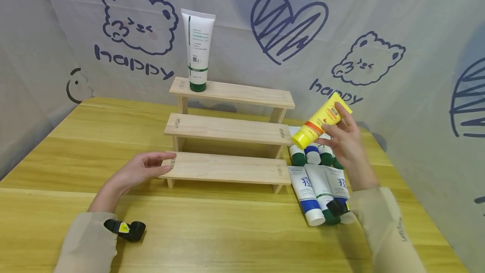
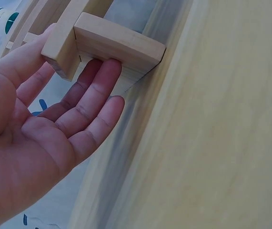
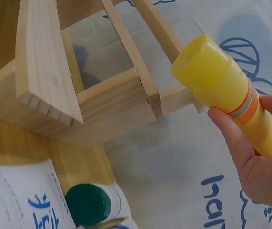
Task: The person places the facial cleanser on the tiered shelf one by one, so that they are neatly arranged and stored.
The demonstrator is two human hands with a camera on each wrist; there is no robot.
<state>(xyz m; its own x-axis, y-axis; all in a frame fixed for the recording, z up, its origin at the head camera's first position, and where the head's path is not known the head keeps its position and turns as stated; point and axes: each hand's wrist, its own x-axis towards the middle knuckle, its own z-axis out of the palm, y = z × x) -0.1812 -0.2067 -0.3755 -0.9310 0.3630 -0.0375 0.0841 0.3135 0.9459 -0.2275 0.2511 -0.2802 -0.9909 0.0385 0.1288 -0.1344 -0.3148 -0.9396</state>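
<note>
My right hand [image 1: 345,138] grips a yellow squeeze tube [image 1: 318,121] with an orange band, raised off the table to the right of a wooden three-step display stand [image 1: 227,167]. The tube tilts with its cap [image 3: 200,62] down toward the stand. At the left end of the lowest step, my left hand [image 1: 145,167] holds the board between thumb and fingers; in the left wrist view, fingertips [image 2: 111,69] lie at the stand's leg [image 2: 121,40]. A white tube with a green cap [image 1: 198,49] stands upright on the top step, near its left end.
Right of the stand, several white tubes with blue or green ends [image 1: 307,193] lie in two rows on the wooden table [image 1: 189,231]. Behind it hangs a pale cloth [image 1: 223,41] printed with bears and hearts.
</note>
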